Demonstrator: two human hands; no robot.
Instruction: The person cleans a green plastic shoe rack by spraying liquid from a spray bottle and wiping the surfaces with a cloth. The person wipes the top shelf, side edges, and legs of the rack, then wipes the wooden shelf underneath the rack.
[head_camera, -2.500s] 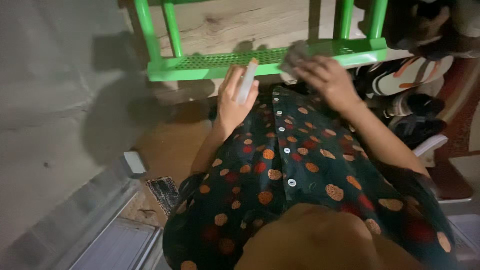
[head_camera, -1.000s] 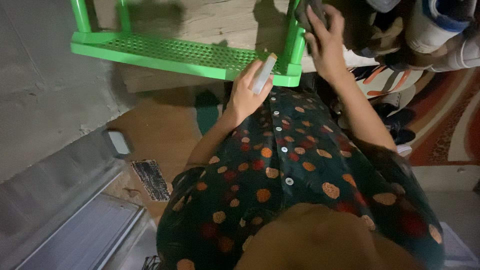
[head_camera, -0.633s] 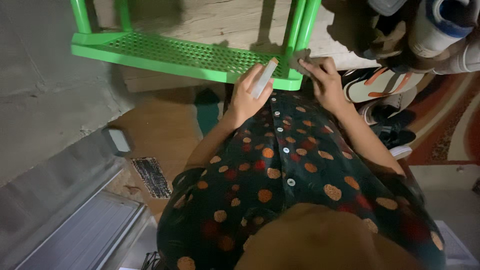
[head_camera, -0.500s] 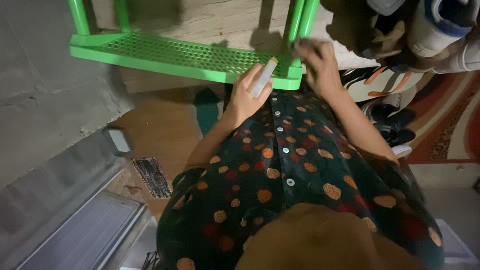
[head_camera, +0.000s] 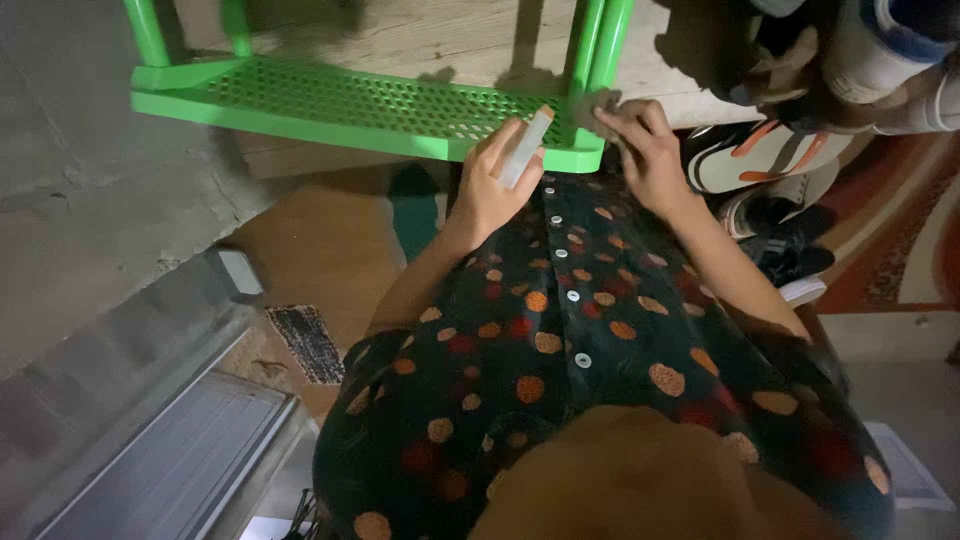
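My left hand: grip clamped on small clear spray bottle, tilted, just above near edge of green perforated shelf. My right hand: grip closed on grey cloth, pressed against shelf's right corner by green post. Shoes right of it.

Shoes on patterned rug, grey wall.

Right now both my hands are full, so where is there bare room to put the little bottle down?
The perforated green shelf is bare from its left posts to the left hand. The brown floor patch beside the grey wall is free too. Right of the right hand, shoes crowd everything.
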